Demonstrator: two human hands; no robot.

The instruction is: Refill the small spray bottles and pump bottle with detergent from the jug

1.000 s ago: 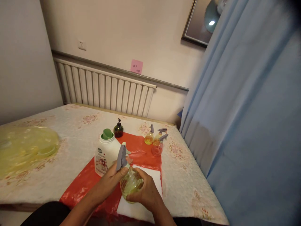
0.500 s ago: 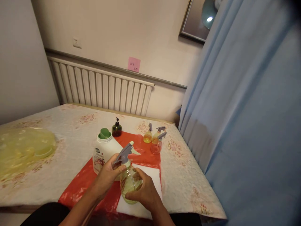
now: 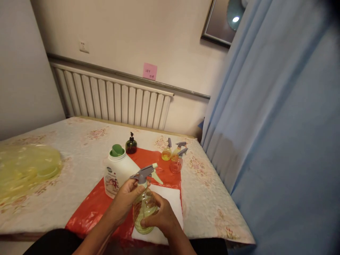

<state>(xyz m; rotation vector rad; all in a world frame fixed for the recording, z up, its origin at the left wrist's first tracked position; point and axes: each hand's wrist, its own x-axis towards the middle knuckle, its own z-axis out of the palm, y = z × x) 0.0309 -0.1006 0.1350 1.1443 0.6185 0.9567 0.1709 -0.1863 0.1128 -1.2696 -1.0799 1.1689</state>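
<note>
Both hands are on a clear spray bottle [image 3: 145, 212] with a grey and pale-green trigger head and some yellowish liquid inside. My left hand [image 3: 127, 196] grips it at the collar, just under the trigger head. Wrapped round the bottle's body from the right is my right hand [image 3: 162, 216]. The bottle is close to upright, over a white cloth [image 3: 172, 198] on a red plastic sheet [image 3: 90, 212]. Just behind my left hand stands a big white jug [image 3: 122, 171] with a green cup [image 3: 117, 150] in its mouth.
Three small spray bottles [image 3: 176, 163] stand together at the back right of the red sheet. A dark green pump bottle [image 3: 131, 145] is behind the jug. Crumpled yellow plastic [image 3: 29, 170] lies on the left. A blue curtain [image 3: 278, 124] hangs along the right side.
The spray bottle has come more upright, and its trigger head has turned so the nozzle points further right. Both hands keep their hold on it.
</note>
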